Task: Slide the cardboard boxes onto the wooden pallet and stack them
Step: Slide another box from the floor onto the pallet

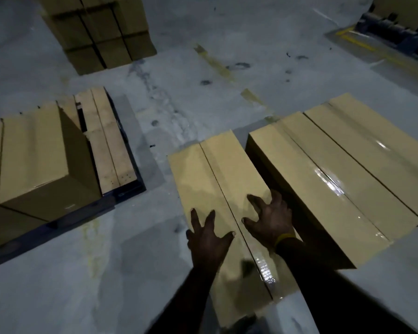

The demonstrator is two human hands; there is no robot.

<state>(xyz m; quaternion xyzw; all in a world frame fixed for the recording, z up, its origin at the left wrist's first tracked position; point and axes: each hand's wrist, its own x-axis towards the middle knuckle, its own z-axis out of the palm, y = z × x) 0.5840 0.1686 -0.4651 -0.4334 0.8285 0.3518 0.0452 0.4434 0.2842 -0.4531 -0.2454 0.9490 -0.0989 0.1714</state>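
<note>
Brown cardboard fills the lower half: a long taped box (217,189) lies on the grey concrete floor (82,273), its near end cut off by the frame edge. The left hand (208,239) presses on its top with fingers spread; the right hand (270,218), also splayed, rests fingertips at its right edge. Just beside it lies a larger box (336,169). The wooden pallet (111,145) sits to the left, mostly hidden under stacked boxes (32,153) that run off-frame.

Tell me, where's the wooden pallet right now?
In the head view the wooden pallet lies on the floor at the left, partly covered by a cardboard box, across a strip of bare concrete from the box under both hands.
</note>
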